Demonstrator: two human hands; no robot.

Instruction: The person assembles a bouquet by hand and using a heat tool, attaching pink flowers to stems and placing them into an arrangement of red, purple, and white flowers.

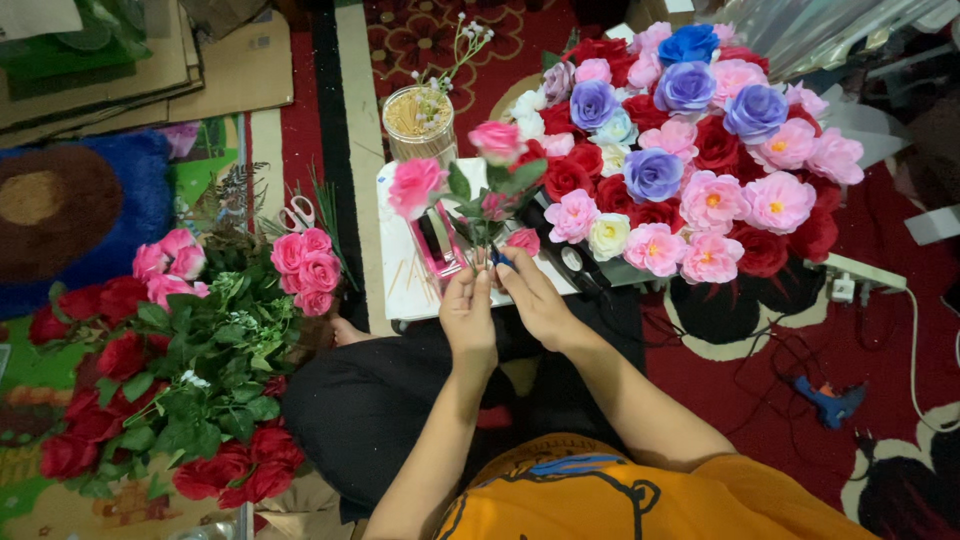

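Head view: red roses [150, 400] on floor at left; left hand [468, 318] and right hand [535, 298] both pinching stems of small pink bunch [480, 180] over white board [405, 270]; big bouquet [690, 150] right; loose pinch may let stems slip apart.

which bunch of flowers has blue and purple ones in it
The big round bouquet at upper right, beyond the right hand. The loose heap at left and the small sprig in hand show only pink and red.
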